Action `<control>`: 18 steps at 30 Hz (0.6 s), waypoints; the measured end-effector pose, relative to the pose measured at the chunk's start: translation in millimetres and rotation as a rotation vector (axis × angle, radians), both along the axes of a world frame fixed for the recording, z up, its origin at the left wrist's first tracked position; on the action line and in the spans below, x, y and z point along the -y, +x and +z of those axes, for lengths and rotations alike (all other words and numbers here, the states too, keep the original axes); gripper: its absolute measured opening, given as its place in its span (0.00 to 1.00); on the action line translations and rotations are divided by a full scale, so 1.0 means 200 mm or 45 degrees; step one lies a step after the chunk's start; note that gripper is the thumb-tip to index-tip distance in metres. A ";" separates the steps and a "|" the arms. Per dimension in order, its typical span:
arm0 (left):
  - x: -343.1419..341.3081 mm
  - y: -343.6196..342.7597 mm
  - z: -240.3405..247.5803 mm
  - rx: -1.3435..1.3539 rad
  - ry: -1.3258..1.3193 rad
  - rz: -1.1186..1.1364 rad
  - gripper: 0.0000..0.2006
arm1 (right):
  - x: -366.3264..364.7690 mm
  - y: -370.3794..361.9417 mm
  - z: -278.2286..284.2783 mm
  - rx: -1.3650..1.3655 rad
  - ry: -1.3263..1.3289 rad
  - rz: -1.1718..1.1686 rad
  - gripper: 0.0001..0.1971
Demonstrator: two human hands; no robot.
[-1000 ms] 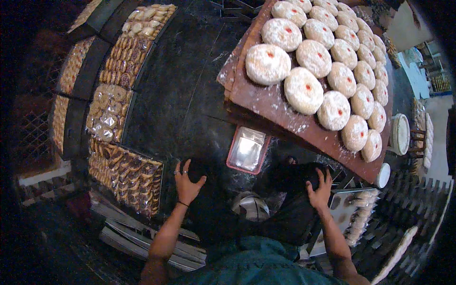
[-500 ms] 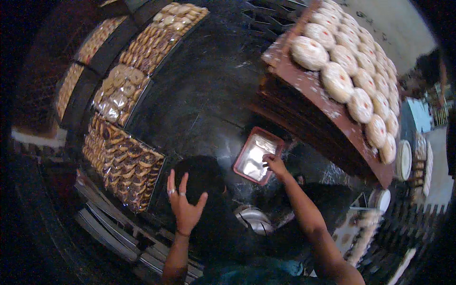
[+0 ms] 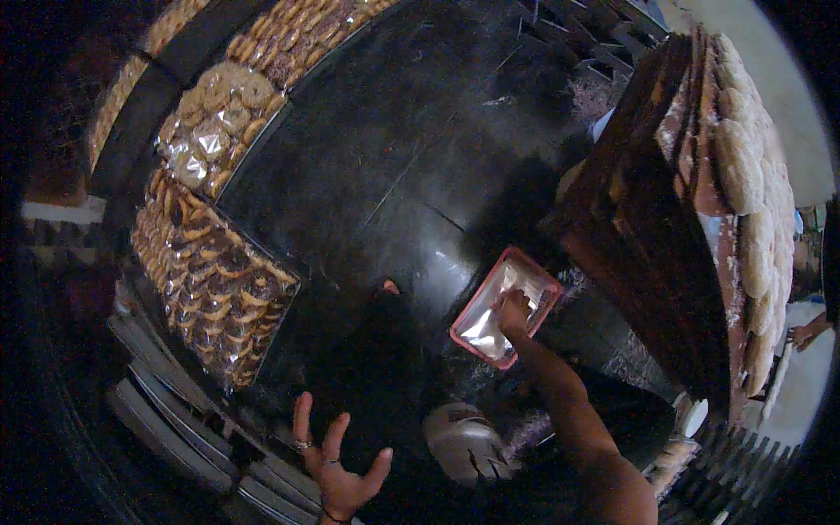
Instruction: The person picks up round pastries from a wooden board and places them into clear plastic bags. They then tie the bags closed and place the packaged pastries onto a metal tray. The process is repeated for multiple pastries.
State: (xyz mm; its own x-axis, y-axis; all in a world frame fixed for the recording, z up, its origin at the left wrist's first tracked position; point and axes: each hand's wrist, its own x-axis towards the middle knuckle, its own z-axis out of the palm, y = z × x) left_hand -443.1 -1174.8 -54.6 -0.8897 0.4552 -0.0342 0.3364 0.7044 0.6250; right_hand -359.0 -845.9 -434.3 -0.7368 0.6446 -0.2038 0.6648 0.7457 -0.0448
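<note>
My right hand (image 3: 514, 311) reaches down into a shallow pink-rimmed tray (image 3: 466, 325) on the dark floor. Shiny, silvery, crinkled-looking sheets (image 3: 483, 332) lie in the tray, under and around the hand. Its fingers look curled together, and whatever they grip is hidden. Off to the left, my left hand (image 3: 343, 477) hangs with fingers spread and bent, holding nothing, rings on two fingers. Nearest to it is a tray of dark-and-golden crescent-shaped pastries (image 3: 219, 306) under clear wrap.
Wrapped round cookies (image 3: 214, 122) and more pastry trays line the left. A tall brown stack of boards (image 3: 647, 236) on the right bears flour-dusted round buns (image 3: 757, 227). A rounded silvery object (image 3: 468, 442) sits near me. Another person's hand (image 3: 803, 336) shows at far right.
My right hand has gone from the tray's right edge down into it. My left hand appears lower in view. The view has shifted, so the bun stack sits further right.
</note>
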 end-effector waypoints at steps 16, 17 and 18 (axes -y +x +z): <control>-0.23 0.27 0.34 -0.080 0.159 -0.070 0.31 | -0.21 0.42 0.81 -0.201 -0.829 0.583 0.12; -0.25 0.32 0.38 -0.165 0.038 -0.088 0.30 | -0.19 0.45 1.02 -0.256 -0.746 0.482 0.12; -0.29 0.40 0.42 -0.245 -0.065 -0.116 0.30 | -0.14 0.55 1.18 -0.640 -0.528 0.192 0.13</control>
